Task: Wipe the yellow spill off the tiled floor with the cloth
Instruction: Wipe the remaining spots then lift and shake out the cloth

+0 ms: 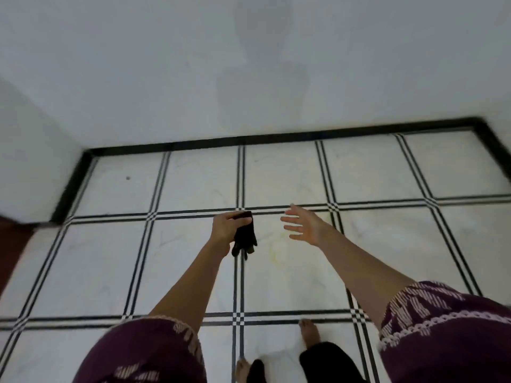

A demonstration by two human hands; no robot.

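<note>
**My left hand holds the cloth, my right hand is open**

My left hand (226,229) is curled around a small, soft black cloth (245,236). My fingers and thumb pinch its top part. The rest of the cloth hangs down loose under my hand, up in the air and not touching the floor.

My right hand (302,226) holds nothing. Its fingers are straight and spread apart, and they point to the left, toward the cloth. The two hands are near each other but do not touch.

Both my arms reach out in front of me, over the white tiled floor with thin black lines (193,272). My dark purple sleeves with pale patterns (442,322) end above my elbows.

The faint yellow spill (278,251) is on the tile down between my two hands, just right of the hanging cloth.

My bare feet (309,333) stand on the tiles below. A plain white wall (166,78) is ahead.
</note>
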